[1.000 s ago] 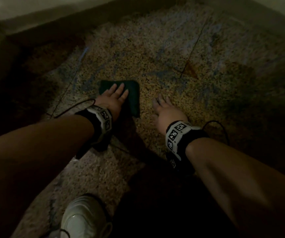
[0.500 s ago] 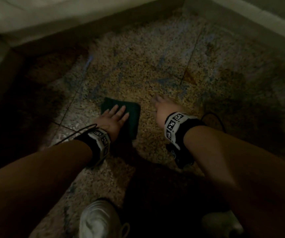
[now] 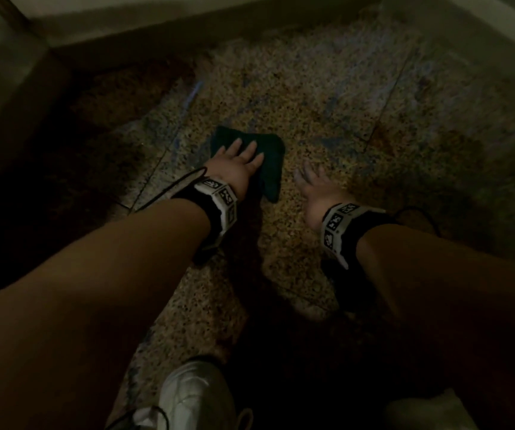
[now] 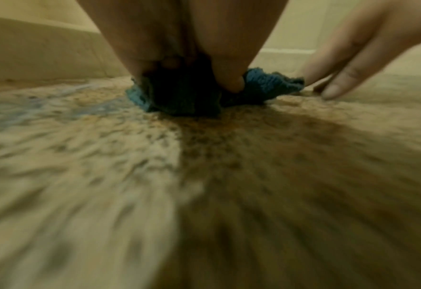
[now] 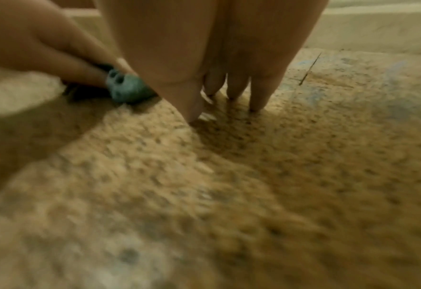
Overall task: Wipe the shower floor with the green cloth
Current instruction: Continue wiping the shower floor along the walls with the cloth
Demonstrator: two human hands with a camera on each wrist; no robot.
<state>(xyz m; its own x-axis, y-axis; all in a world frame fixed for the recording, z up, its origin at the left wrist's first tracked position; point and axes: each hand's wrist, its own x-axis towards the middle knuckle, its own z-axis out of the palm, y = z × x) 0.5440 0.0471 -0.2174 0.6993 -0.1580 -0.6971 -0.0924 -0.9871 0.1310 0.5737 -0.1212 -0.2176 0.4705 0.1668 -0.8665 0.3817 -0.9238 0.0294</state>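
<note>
Nearest the camera, at about 6 o'clock in the head view, there's a white sneaker (image 3: 192, 395) planted on the shower floor (image 3: 281, 259). Going up from there, the right hand (image 3: 315, 190) is at roughly 1 o'clock of centre, fingers spread and straight, tips propped on the speckled floor and holding nothing. Just beside it at 11 o'clock, the left hand (image 3: 234, 164) lies flat with straight fingers pressing down on the green cloth (image 3: 270, 156), which sits bunched on the floor under the palm.

The cloth looks soft, light and floppy, so I'd guess it'll crumple and roll up if pushed from one edge. Flat palm over the middle seems the best hold, maybe with fingertips pinning the far edge. The floor looks rough, so expect drag. Past the cloth at 12 o'clock, the low wall (image 3: 157, 23) closes things off.
</note>
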